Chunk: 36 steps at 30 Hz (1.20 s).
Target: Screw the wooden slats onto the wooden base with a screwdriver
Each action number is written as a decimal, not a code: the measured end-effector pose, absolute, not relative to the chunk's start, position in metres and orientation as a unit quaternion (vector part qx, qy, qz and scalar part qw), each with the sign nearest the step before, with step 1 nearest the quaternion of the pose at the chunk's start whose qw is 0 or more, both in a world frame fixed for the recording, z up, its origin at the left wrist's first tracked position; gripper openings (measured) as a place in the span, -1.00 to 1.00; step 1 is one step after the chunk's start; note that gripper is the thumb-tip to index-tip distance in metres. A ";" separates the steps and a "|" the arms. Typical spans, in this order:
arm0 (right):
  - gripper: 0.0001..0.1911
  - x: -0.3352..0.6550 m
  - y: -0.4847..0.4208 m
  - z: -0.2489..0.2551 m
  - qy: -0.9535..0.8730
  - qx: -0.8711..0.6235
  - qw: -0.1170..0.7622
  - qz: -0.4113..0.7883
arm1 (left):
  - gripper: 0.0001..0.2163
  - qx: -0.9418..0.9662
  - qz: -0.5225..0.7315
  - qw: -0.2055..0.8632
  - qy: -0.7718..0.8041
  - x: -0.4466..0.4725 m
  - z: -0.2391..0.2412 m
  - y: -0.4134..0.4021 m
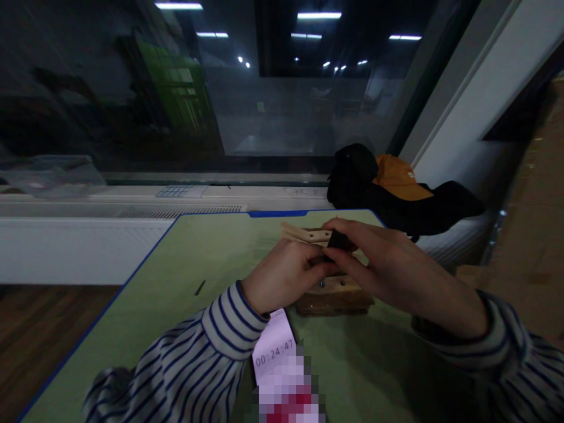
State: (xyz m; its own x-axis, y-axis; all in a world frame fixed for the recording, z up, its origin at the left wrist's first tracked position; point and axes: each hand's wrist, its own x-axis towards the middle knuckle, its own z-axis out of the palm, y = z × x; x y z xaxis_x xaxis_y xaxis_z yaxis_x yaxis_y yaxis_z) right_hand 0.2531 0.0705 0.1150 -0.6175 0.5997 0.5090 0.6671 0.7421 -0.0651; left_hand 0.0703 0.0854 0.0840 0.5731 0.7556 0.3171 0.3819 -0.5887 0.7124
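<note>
Both hands meet over a wooden block (337,296) that lies on the green table (211,276). My left hand (282,276) grips a pale wooden strip (304,234) that sticks out to the left above the block. My right hand (388,264) pinches a small black piece (340,239) against that strip with thumb and fingers. The block shows small holes on its top face. Both wrists wear striped sleeves.
A phone (284,367) with a timer reading lies on the table under my left forearm. A black bag (396,200) with an orange cap (399,176) sits on the sill at the back right. A dark window and white radiator cover run behind.
</note>
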 end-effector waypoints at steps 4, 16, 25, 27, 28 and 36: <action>-0.65 0.253 0.070 0.115 -0.897 -0.354 0.258 -0.064 | -0.86 0.833 0.312 0.304 0.342 0.070 0.083 0.086; -0.66 0.252 0.069 0.117 -0.896 -0.355 0.258 -0.063 | -0.86 0.829 0.313 0.305 0.349 0.070 0.084 0.084; -0.65 0.251 0.072 0.115 -0.898 -0.360 0.250 -0.041 | -0.84 0.826 0.307 0.320 0.348 0.071 0.083 0.085; -0.66 0.251 0.071 0.115 -0.898 -0.359 0.251 -0.039 | -0.84 0.826 0.305 0.317 0.353 0.071 0.083 0.084; -0.66 0.251 0.071 0.115 -0.898 -0.359 0.252 -0.039 | -0.84 0.826 0.304 0.314 0.355 0.071 0.084 0.084; -0.64 0.252 0.069 0.115 -0.896 -0.371 0.240 -0.035 | -0.83 0.826 0.297 0.313 0.363 0.069 0.082 0.084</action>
